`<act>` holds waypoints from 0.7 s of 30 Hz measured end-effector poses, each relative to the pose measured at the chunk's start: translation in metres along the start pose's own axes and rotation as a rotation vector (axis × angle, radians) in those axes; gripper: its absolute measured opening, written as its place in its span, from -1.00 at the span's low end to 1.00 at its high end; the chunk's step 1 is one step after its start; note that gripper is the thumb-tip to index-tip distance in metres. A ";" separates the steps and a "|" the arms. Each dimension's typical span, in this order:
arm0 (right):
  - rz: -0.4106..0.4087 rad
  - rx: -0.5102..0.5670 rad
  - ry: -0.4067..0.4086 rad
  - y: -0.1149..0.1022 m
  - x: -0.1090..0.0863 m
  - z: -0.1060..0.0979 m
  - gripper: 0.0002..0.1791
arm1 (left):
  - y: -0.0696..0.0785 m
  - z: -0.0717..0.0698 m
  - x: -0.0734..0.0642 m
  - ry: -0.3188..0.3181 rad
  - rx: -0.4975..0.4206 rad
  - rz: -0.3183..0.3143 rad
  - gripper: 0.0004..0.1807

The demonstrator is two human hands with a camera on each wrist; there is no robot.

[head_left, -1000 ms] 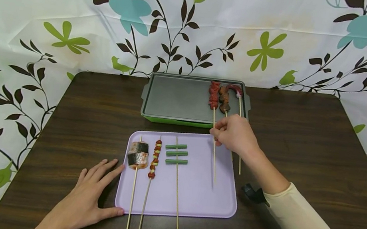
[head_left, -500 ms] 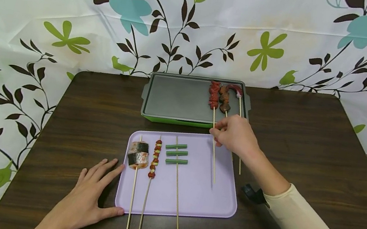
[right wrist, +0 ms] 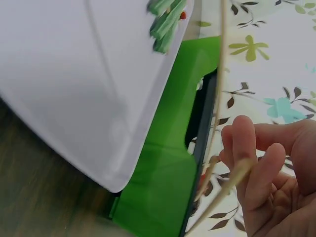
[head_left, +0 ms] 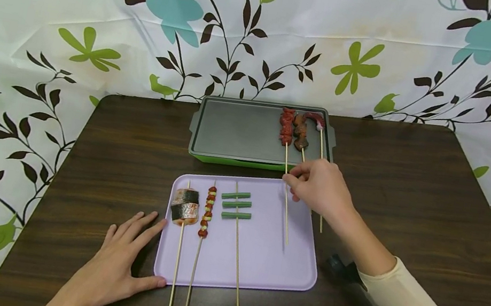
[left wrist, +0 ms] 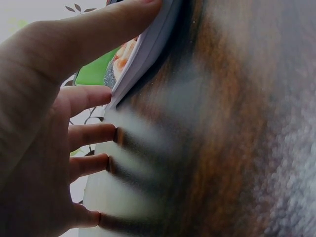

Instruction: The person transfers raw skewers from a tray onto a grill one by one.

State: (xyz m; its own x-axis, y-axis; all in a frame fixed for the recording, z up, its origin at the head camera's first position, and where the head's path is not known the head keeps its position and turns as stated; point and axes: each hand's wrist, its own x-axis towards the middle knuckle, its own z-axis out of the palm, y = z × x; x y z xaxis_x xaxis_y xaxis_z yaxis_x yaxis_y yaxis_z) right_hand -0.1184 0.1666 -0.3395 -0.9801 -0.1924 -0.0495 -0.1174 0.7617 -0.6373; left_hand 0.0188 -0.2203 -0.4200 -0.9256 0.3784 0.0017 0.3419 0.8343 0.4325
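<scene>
My left hand spreads its fingers at the left edge of a lilac tray, thumb and forefinger touching the rim. On the tray lie a seaweed-wrapped skewer, a thin red-and-yellow skewer and a skewer of green stalks. My right hand is over the tray's far right corner, fingers loosely bent beside the stick of a red meat skewer. In the right wrist view a gap shows between fingertips and that stick. A brown meat skewer and a dark red curled skewer lie alongside.
Behind the tray stands a green griddle with a grey plate; the meat skewers' heads rest on its right part, sticks reaching over its front edge. A leaf-patterned cloth hangs behind the dark wooden table.
The right hand has shifted slightly right and toward the person, its fingers coming away from the red meat skewer's stick. That skewer stays where it was. The left hand has not moved.
</scene>
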 end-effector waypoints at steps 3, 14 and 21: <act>-0.015 0.012 0.004 -0.005 -0.008 0.000 -0.83 | 0.000 0.000 0.000 -0.001 0.002 0.001 0.14; -0.143 -0.028 -0.034 -0.028 -0.041 0.015 -0.80 | -0.001 0.001 0.000 0.013 0.008 0.011 0.14; -0.164 -0.002 -0.184 -0.036 -0.058 0.036 -0.79 | -0.001 0.000 0.000 -0.009 0.004 -0.007 0.14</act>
State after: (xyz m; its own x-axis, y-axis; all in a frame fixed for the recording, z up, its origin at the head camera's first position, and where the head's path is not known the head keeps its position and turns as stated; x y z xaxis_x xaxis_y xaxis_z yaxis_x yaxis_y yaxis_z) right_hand -0.0521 0.1283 -0.3411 -0.9022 -0.4230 -0.0842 -0.2733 0.7118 -0.6471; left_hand 0.0182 -0.2204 -0.4206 -0.9266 0.3759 -0.0101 0.3357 0.8388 0.4286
